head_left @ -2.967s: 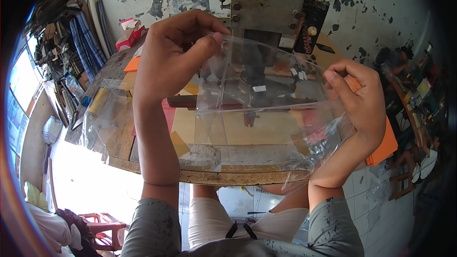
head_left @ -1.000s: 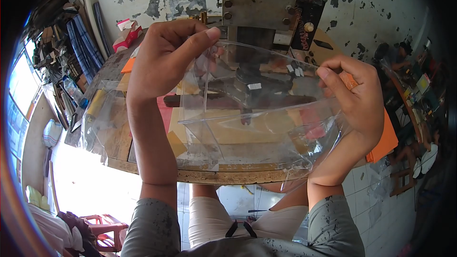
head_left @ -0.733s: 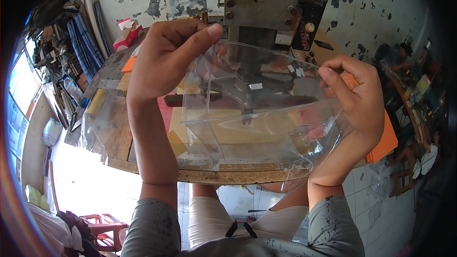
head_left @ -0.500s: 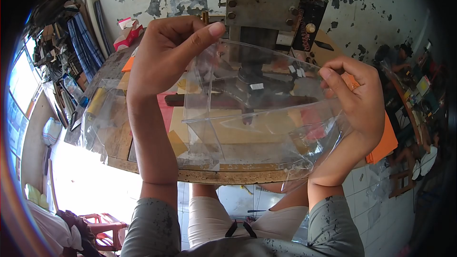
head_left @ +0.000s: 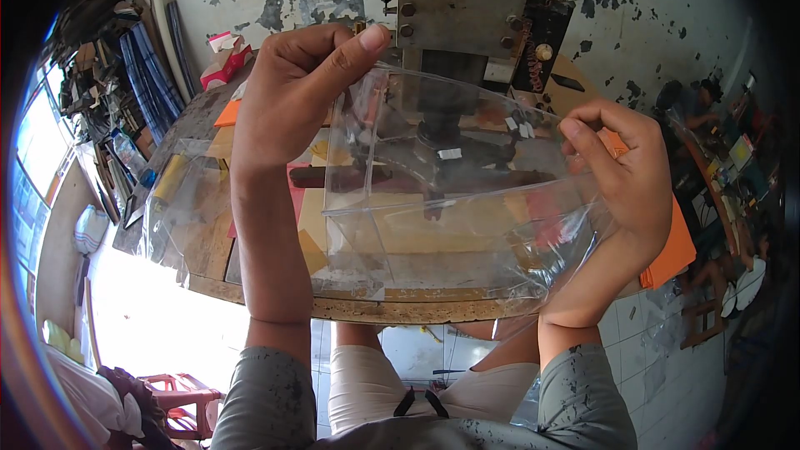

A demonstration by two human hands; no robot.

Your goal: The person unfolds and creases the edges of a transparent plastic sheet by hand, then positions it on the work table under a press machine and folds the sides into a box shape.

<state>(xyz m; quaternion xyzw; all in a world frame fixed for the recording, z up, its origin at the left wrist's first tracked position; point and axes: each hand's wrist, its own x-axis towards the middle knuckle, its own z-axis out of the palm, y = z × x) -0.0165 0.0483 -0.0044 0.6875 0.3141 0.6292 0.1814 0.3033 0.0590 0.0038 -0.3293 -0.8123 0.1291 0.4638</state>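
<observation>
A clear plastic pouch [head_left: 450, 225] with seams and creases hangs stretched between my two hands, above the wooden table [head_left: 375, 310]. My left hand [head_left: 312, 87] pinches its upper left corner between thumb and curled fingers. At the upper right edge my right hand [head_left: 621, 154] is closed on the plastic, and a crumpled part of it lies against my right wrist. Through the clear sheet show a dark metal machine part [head_left: 437, 129], small white labels [head_left: 450, 153] and tan and red sheets.
Behind the table stands a machine with a bolted metal plate [head_left: 467, 0]. More clear plastic [head_left: 187, 208] lies at the left, orange sheets [head_left: 671, 250] at the right. A phone [head_left: 568, 82] rests at the back right. Another person [head_left: 704, 104] sits far right.
The pouch and my left hand have shifted slightly since the first frame, and the left thumb now points further up. Both hands have kept their grip on the plastic.
</observation>
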